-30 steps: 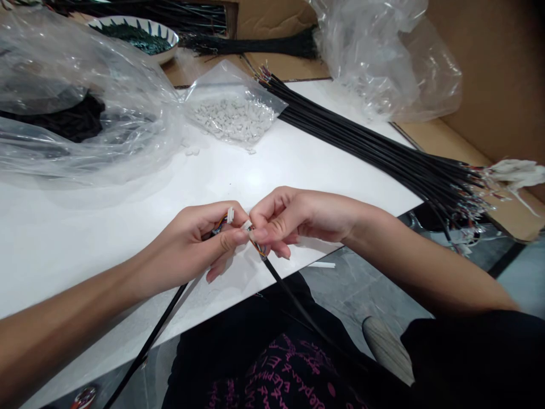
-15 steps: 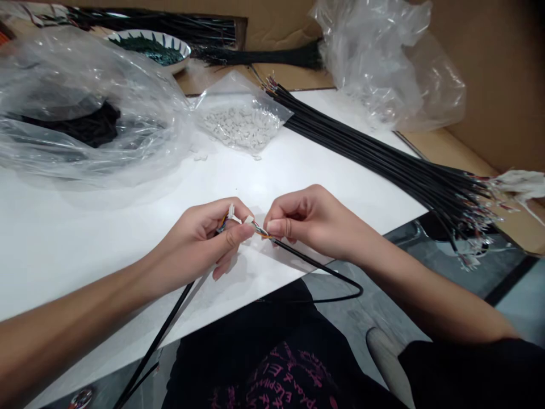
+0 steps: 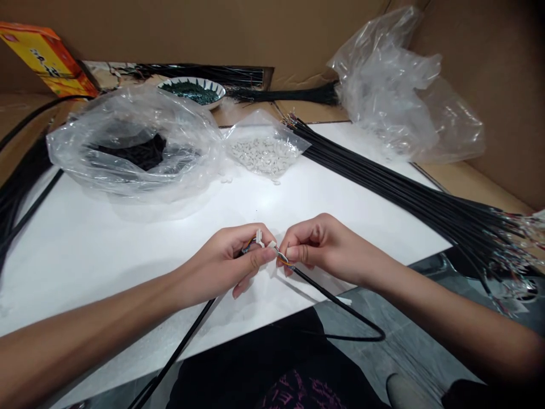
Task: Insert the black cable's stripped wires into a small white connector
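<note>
My left hand point(image 3: 232, 262) is closed above the white sheet, pinching a small white connector point(image 3: 271, 245) between thumb and forefinger. A second white connector point(image 3: 259, 237) with coloured wires sticks up out of the same hand. From the pinched connector, thin coloured wires point(image 3: 282, 258) run to the stripped end of a black cable point(image 3: 326, 292), which loops down past the table edge. My right hand point(image 3: 327, 250) is closed in a pinch on these wires, close to the left fingertips. Another length of black cable point(image 3: 183, 341) hangs below my left hand.
Beyond my hands lie a clear bag point(image 3: 264, 153) of white connectors and a larger plastic bag point(image 3: 183, 182) holding black pieces. A bundle of black cables point(image 3: 383, 179) stretches along the right. Behind are a plate point(image 3: 219, 94), crumpled plastic point(image 3: 383, 108) and an orange-yellow box point(image 3: 51, 59).
The camera view has shifted up and left, bringing the orange-yellow box into sight. My right fingertips sit slightly nearer the left ones, and both hands keep their pinch.
</note>
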Available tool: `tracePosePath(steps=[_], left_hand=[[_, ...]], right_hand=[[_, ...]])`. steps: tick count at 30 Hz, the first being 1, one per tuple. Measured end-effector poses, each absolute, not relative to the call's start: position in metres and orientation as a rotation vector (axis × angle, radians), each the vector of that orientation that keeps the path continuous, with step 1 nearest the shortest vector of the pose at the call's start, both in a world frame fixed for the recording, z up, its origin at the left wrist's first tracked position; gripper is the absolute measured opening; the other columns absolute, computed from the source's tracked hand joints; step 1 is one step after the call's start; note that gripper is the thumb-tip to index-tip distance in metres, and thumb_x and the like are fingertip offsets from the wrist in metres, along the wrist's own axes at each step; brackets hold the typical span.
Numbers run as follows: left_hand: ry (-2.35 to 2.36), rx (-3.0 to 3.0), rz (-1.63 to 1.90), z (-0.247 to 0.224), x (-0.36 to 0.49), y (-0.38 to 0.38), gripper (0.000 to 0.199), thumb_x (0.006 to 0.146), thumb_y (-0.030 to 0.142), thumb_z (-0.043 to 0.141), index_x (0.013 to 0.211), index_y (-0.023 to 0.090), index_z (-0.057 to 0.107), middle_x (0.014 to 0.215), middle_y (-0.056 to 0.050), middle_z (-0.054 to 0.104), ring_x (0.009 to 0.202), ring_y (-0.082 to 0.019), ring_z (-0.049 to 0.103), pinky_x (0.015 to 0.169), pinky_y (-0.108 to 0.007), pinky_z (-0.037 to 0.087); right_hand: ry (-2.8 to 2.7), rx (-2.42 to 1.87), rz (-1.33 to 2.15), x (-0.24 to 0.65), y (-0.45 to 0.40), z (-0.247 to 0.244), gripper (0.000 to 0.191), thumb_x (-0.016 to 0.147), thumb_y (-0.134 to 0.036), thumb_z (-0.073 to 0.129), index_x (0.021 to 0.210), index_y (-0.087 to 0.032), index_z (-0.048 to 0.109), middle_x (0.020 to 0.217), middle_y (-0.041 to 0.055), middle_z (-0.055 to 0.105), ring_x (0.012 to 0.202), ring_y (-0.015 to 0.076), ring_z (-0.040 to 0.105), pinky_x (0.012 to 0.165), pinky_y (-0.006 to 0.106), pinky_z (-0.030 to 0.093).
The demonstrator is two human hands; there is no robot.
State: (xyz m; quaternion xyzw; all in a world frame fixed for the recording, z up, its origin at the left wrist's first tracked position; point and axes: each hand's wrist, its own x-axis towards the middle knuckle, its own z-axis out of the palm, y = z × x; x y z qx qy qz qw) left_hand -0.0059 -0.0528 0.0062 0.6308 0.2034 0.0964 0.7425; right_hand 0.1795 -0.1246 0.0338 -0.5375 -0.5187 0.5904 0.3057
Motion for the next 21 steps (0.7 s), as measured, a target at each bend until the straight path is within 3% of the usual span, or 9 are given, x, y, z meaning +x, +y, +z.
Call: tracePosePath(steps=[8, 21], left_hand=[[0.477, 1.352, 0.212, 0.01, -0.003, -0.051, 0.023, 0.087, 0.037, 0.053, 0.087, 0.015, 0.048, 0.045, 0.01, 0.037, 0.034, 0.0, 0.036, 0.036, -0.01, 0.036], [0.426, 1.312, 0.244, 0.008, -0.004, -0.051, 0.019, 0.087, 0.034, 0.055, 0.085, 0.016, 0.047, 0.044, 0.011, 0.036, 0.033, 0.001, 0.036, 0.036, -0.009, 0.036]], right_hand=[[-1.131, -1.302, 1.671, 0.181, -0.126, 0.032, 0.022, 0.073, -0.027, 0.069, 0.079, -0.008, 0.062, 0.072, 0.0025, 0.062, 0.057, 0.001, 0.048, 0.052, 0.012, 0.035], [-0.877, -1.097, 1.797, 0.182, -0.127, 0.011, 0.033, 0.07, -0.034, 0.072, 0.066, -0.009, 0.051, 0.072, 0.0011, 0.05, 0.068, 0.0041, 0.048, 0.061, 0.015, 0.037]])
